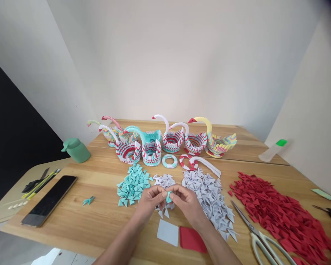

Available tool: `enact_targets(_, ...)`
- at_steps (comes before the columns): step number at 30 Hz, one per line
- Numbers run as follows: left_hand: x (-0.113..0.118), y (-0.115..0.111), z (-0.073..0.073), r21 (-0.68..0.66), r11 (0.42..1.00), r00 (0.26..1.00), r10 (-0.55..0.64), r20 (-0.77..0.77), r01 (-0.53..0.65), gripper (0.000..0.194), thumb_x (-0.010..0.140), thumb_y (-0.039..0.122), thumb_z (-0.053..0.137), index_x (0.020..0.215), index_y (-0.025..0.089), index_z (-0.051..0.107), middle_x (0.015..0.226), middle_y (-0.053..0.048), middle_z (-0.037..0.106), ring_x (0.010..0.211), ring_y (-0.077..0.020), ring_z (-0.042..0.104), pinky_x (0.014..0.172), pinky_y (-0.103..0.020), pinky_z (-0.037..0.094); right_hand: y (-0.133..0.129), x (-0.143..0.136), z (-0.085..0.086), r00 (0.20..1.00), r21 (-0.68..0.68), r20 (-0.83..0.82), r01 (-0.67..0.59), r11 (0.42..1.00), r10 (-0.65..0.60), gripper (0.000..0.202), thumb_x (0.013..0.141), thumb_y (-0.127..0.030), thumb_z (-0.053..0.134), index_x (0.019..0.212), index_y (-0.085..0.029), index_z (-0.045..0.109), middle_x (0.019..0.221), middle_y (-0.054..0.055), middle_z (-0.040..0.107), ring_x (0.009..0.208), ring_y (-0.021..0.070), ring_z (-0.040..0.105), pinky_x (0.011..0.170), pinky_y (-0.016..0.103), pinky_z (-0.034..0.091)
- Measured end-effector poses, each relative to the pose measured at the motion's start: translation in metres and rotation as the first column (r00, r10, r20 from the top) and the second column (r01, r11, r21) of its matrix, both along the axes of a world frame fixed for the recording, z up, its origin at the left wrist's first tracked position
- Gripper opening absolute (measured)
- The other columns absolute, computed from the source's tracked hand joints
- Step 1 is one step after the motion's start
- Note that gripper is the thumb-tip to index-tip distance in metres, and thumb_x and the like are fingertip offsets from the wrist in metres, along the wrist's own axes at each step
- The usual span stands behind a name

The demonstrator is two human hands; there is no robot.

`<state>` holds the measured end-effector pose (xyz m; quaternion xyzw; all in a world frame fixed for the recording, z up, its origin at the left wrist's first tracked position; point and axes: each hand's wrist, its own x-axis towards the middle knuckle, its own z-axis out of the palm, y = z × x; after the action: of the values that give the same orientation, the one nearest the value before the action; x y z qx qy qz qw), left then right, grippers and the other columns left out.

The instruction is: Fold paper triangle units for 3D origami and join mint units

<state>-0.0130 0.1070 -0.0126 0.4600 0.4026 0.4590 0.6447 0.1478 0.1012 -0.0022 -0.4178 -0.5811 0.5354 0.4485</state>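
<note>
Between my hands, above the small white pile, is a small teal folded paper piece [168,197]. My left hand [152,198] pinches its left side with thumb and forefinger. From the other side, my right hand [185,198] pinches the same piece. A pile of teal triangles [134,184] lies to the left of my hands. White triangles [209,198] spread out on the right, and a smaller white heap [164,180] is partly hidden behind my fingers. Just below my hands lie white paper sheets [167,232] and red paper sheets [192,239].
Paper swans [151,151] stand along the back, with a teal ring [169,161] before them. Red triangles [278,213] and scissors [257,235] lie right. A phone [49,200], green bottle [76,150] and pens [42,184] are left. A clear bottle [273,151] lies back right.
</note>
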Motion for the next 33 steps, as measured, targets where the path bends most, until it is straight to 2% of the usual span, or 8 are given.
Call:
enact_targets(5, 0.0015, 0.0011, -0.0018, 0.022, 1.0, 1.0, -0.007, -0.016, 0.008, 0.039, 0.071, 0.051, 0.07, 0.068, 0.014, 0.058, 0.047, 0.002, 0.056, 0.04, -0.0074, 0.045, 0.044, -0.02, 0.036, 0.0002, -0.0002, -0.0035, 0.999, -0.006, 0.024, 0.037, 0.999, -0.037, 0.018, 0.083, -0.031, 0.058, 0.089, -0.017, 0.067, 0.069, 0.0, 0.059, 0.06, 0.0138, 0.053, 0.057, 0.025, 0.044)
enact_targets(10, 0.005, -0.0031, 0.0018, 0.187, 0.973, 0.983, 0.157, -0.095, -0.138, 0.024, 0.073, 0.037, 0.072, 0.077, 0.016, 0.061, 0.072, -0.001, 0.061, 0.057, -0.0108, 0.053, 0.053, -0.021, 0.042, -0.0023, -0.0041, -0.0003, 0.964, 0.172, 0.17, 0.174, 0.97, -0.204, 0.016, 0.083, -0.027, 0.056, 0.086, -0.018, 0.068, 0.073, 0.002, 0.062, 0.066, 0.0164, 0.056, 0.06, 0.026, 0.044)
enact_targets(13, 0.0055, -0.0049, 0.0044, 0.325, 0.935, 0.963, 0.205, -0.175, -0.14, 0.013, 0.074, 0.026, 0.07, 0.07, 0.017, 0.062, 0.082, -0.005, 0.063, 0.075, -0.0163, 0.059, 0.065, -0.024, 0.046, -0.0033, -0.0058, 0.0017, 0.934, 0.276, 0.245, 0.189, 0.942, -0.259, 0.015, 0.082, -0.022, 0.054, 0.086, -0.02, 0.069, 0.077, 0.003, 0.064, 0.068, 0.017, 0.057, 0.063, 0.026, 0.044)
enact_targets(15, 0.0051, -0.0051, 0.0042, 0.349, 0.929, 0.956, 0.205, -0.212, -0.121, 0.011, 0.076, 0.023, 0.068, 0.068, 0.017, 0.063, 0.08, -0.005, 0.064, 0.076, -0.0173, 0.059, 0.068, -0.025, 0.046, -0.0036, -0.006, 0.0023, 0.925, 0.303, 0.264, 0.189, 0.934, -0.273, 0.015, 0.082, -0.02, 0.054, 0.086, -0.02, 0.069, 0.077, 0.003, 0.064, 0.069, 0.0172, 0.058, 0.064, 0.026, 0.045)
enact_targets(20, 0.0041, -0.0049, -0.0003, 0.288, 0.951, 0.95, 0.19, -0.248, -0.115, 0.012, 0.079, 0.025, 0.063, 0.071, 0.017, 0.064, 0.067, -0.002, 0.063, 0.062, -0.014, 0.055, 0.061, -0.024, 0.044, -0.0034, -0.0054, 0.0025, 0.93, 0.301, 0.255, 0.185, 0.936, -0.265, 0.016, 0.083, -0.02, 0.054, 0.088, -0.02, 0.068, 0.08, 0.003, 0.065, 0.071, 0.017, 0.059, 0.065, 0.026, 0.046)
enact_targets(23, 0.0048, -0.0054, -0.0016, 0.268, 0.954, 0.954, 0.199, -0.225, -0.136, 0.01, 0.077, 0.026, 0.067, 0.073, 0.017, 0.065, 0.074, -0.003, 0.064, 0.062, -0.0132, 0.054, 0.06, -0.023, 0.044, -0.0037, -0.0051, 0.0038, 0.929, 0.305, 0.252, 0.188, 0.934, -0.269, 0.016, 0.083, -0.019, 0.054, 0.089, -0.02, 0.069, 0.081, 0.003, 0.065, 0.072, 0.017, 0.06, 0.066, 0.026, 0.046)
enact_targets(26, 0.0057, -0.0053, -0.0007, 0.227, 0.964, 0.972, 0.178, -0.155, -0.14, 0.013, 0.072, 0.025, 0.072, 0.078, 0.017, 0.065, 0.083, -0.004, 0.065, 0.066, -0.0131, 0.056, 0.058, -0.022, 0.045, -0.0049, -0.0049, 0.0054, 0.93, 0.312, 0.247, 0.189, 0.931, -0.271, 0.016, 0.082, -0.019, 0.054, 0.087, -0.02, 0.069, 0.08, 0.003, 0.066, 0.071, 0.017, 0.06, 0.065, 0.026, 0.045)
enact_targets(33, 0.0033, 0.0001, 0.0061, 0.042, 0.988, 0.988, 0.146, 0.047, -0.148, 0.028, 0.066, 0.033, 0.078, 0.077, 0.015, 0.06, 0.064, 0.003, 0.058, 0.051, -0.0086, 0.052, 0.048, -0.02, 0.041, -0.0002, -0.0054, 0.0031, 0.959, 0.215, 0.214, 0.141, 0.966, -0.188, 0.02, 0.086, -0.025, 0.053, 0.098, -0.021, 0.07, 0.089, 0.005, 0.067, 0.08, 0.0192, 0.062, 0.069, 0.027, 0.048)
